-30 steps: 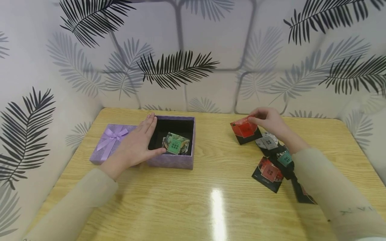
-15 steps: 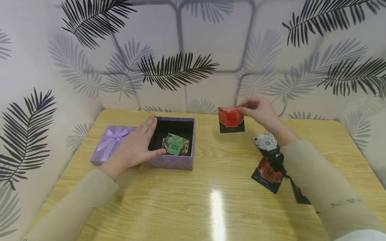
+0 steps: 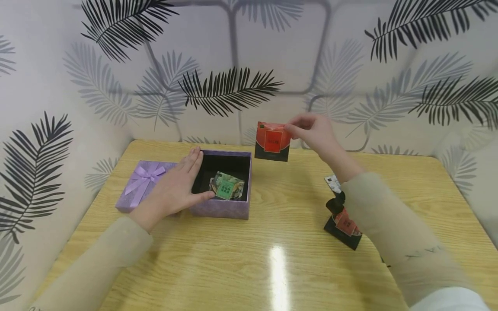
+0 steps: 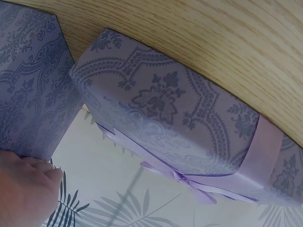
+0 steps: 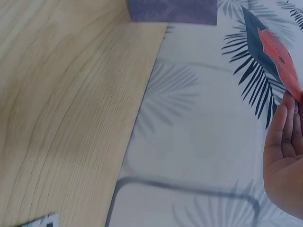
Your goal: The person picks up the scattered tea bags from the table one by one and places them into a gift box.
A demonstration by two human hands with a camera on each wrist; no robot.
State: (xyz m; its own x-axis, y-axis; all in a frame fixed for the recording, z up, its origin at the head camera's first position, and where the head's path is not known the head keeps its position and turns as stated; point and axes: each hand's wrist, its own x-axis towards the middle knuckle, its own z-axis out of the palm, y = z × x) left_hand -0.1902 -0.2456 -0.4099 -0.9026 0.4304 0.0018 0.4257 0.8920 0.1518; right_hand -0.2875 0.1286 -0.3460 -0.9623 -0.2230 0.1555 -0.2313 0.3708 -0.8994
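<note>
My right hand [image 3: 313, 131] pinches a red and black sachet [image 3: 272, 144] by its upper right corner. It hangs in the air to the right of an uncovered purple box [image 3: 219, 209]. In the right wrist view the same sachet [image 5: 277, 54] stands out beyond my fingertips. Straight-fingered, my left hand [image 3: 175, 185] rests along the box's left side, thumb over the front rim. Inside the black interior lies a green sachet [image 3: 226, 186], with another partly showing beneath it. The left wrist view shows the box's patterned outer wall [image 4: 33, 85] beside my fingers.
Left of the box lies its purple lid [image 3: 145, 181] with a ribbon bow, partly behind my left hand. On the right, a red-and-black sachet [image 3: 344, 229] and a white one [image 3: 333, 183] lie on the wooden table [image 3: 233, 263], partly hidden by my right forearm. A patterned wall [image 3: 272, 108] stands behind.
My right hand has lifted the red and black sachet off the table and carried it left towards the box. My left hand has stayed in place.
</note>
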